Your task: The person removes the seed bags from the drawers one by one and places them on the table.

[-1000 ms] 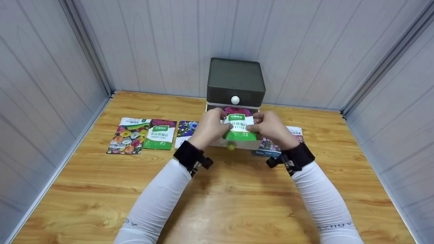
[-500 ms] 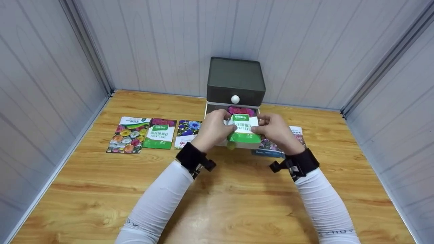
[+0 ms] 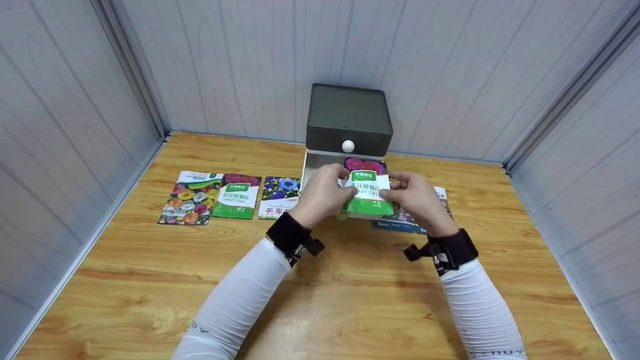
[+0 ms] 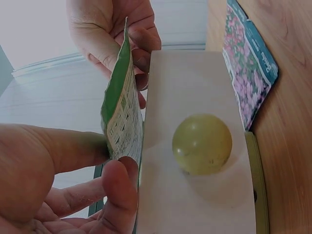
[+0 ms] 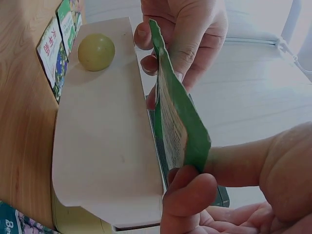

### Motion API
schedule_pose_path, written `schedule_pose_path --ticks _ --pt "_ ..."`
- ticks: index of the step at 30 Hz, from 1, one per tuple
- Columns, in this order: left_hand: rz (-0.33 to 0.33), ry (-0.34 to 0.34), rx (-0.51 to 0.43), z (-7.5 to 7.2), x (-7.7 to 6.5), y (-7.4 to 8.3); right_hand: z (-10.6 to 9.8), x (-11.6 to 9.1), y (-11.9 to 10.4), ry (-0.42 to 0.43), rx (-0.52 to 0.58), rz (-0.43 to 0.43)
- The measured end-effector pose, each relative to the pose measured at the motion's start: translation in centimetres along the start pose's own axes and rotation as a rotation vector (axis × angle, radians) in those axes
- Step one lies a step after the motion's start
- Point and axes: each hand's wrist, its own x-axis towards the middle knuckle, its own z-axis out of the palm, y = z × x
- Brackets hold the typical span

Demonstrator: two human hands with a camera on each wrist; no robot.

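Note:
Both hands pinch a green and white seed packet (image 3: 367,192) with pink flowers by its two sides. My left hand (image 3: 325,195) grips its left edge, thumb in front and fingers behind; my right hand (image 3: 417,200) does the same on the right. The packet is tilted above the pulled-out white lower drawer (image 3: 315,160) of a small dark green cabinet (image 3: 349,112). In the left wrist view the packet's lower edge stands close to the drawer front (image 4: 195,83), which has a yellow-green round knob (image 4: 202,145). The right wrist view shows printed text on the packet's back.
Left of the cabinet lie a packet with mixed flowers (image 3: 191,197), a green and white packet (image 3: 236,196) and a blue flower packet (image 3: 280,195). Pink flower packets (image 3: 400,220) lie at the right, partly behind my right hand. Panel walls enclose the wooden table (image 3: 350,300).
Both hands have moved a little to the right and toward me with the packet. More of its pink flowers and more of the drawer's left interior now show.

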Motion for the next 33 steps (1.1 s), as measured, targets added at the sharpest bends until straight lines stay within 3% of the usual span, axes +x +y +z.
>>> schedule_pose_path --ticks 18,33 --pt "0.054 0.003 -0.045 2.5 -0.1 1.5 -2.4 -1.2 1.6 0.048 0.062 -0.007" --pt "0.103 -0.072 -0.13 4.8 -0.1 3.4 -5.4 -2.1 3.6 0.085 0.023 0.018"
